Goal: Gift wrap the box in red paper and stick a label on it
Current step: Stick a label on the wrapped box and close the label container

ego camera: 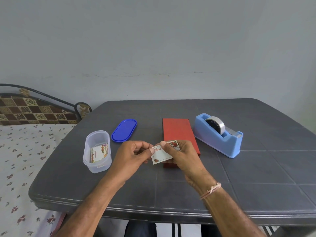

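A box wrapped in red paper [177, 130] lies flat on the dark grey table [256, 177], right of centre. Both hands hold a small white label [163, 155] with red lettering and a rose print, just above the box's near end. My left hand [135, 154] pinches the label's left edge between thumb and forefinger. My right hand [181, 153] grips its top and right side, the thumb lying across the print. The near part of the box is hidden behind my right hand.
A clear plastic tub [97, 151] with more labels inside stands left of my hands. Its blue lid [124, 130] lies behind it. A light blue tape dispenser [218, 135] sits right of the box. A bed with floral sheet [20, 159] borders the table's left side.
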The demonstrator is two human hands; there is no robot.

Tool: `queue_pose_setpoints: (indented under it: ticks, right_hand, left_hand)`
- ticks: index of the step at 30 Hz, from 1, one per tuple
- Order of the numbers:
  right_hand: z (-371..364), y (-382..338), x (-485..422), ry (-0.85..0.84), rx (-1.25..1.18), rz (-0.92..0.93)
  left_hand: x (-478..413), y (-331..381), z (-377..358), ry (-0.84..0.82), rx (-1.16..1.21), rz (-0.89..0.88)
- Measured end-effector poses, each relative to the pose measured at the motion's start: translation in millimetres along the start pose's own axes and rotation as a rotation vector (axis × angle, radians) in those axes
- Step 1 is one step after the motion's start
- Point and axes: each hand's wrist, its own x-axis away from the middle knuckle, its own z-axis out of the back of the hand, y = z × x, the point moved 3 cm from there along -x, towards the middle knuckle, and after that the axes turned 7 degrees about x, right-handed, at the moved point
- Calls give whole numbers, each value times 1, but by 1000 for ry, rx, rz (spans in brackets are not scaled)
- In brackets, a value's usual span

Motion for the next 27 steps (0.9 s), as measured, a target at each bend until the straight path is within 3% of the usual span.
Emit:
queue_pose_setpoints:
  ticks: [27]
  right_hand:
    - [-7,-1,0,-5,54,-1]
  left_hand:
    - [1,-2,1,64,-102,23]
